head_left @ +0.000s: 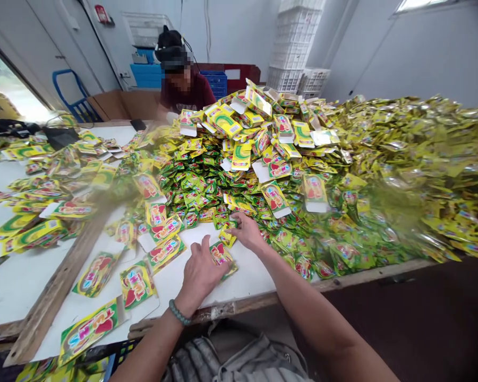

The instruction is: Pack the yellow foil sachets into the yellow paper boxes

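Note:
Close to the table's front edge, my left hand (201,273) is closed around the left end of a small yellow-green candy box (220,253). Its thumb lies along the near side, and the hand covers part of the box. Just beyond the box, my right hand (247,232) pinches a small yellow-green candy sachet (227,237) between thumb and fingers. Loose green sachets (195,193) are heaped in front of both hands. Several flat candy boxes, one with an open flap (133,284), lie left of my left hand.
More cartons (239,127) top the sachet pile, and a large mound of yellow sachets (414,159) fills the right. A wooden strip (63,281) divides the white table (175,286). Across it sits a person (187,93). White crates (292,48) stand behind.

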A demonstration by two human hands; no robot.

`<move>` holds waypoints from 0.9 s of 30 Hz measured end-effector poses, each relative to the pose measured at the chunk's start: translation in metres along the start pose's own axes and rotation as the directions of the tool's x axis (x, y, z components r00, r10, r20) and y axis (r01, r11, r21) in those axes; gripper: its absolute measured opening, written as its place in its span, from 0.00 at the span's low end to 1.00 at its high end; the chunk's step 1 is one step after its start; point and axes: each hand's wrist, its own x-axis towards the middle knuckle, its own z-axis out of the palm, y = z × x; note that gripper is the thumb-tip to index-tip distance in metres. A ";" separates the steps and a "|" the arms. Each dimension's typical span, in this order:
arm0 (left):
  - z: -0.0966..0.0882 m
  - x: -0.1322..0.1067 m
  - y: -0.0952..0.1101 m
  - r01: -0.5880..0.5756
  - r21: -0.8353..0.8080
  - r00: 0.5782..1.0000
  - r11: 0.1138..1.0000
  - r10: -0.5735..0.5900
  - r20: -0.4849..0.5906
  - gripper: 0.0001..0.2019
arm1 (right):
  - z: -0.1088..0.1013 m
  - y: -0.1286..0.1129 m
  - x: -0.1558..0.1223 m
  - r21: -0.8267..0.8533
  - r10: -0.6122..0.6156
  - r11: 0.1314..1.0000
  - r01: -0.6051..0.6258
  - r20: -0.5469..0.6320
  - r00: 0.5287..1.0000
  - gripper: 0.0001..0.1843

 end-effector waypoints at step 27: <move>-0.005 0.049 -0.006 0.144 -0.942 0.989 0.302 -0.033 0.141 0.22 | -0.006 -0.010 0.003 0.797 0.008 0.596 -0.099 0.117 0.993 0.19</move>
